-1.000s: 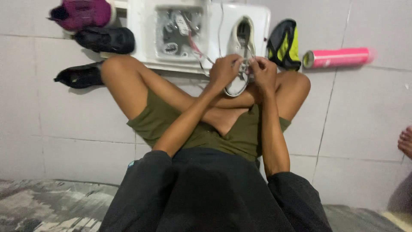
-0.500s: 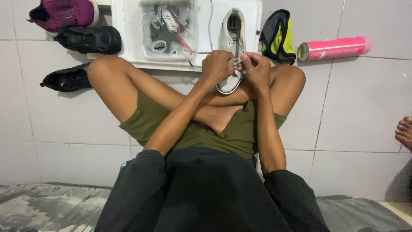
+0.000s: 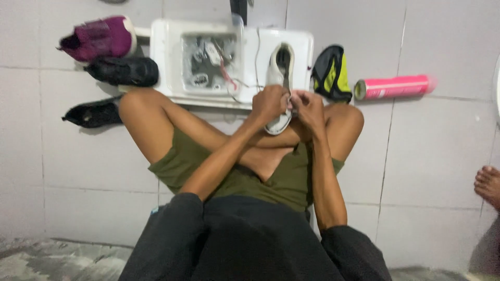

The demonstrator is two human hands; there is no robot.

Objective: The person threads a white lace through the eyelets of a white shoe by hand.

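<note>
I sit cross-legged on a tiled floor in green shorts. A white sneaker rests between my knees, its toe toward me and its heel on a white tray. My left hand and my right hand meet over the sneaker's lace area, both with fingers pinched on the white lace. The hands hide most of the front of the shoe.
The white tray holds a clear tub with small items and a red-and-white cord. To the left lie a maroon shoe and two black shoes. A black-and-yellow shoe and a pink spray can lie right. Another person's foot shows at the right edge.
The view has shifted downward, so everything sits lower in frame. My hands stay together on the sneaker's lace with small finger movements.
</note>
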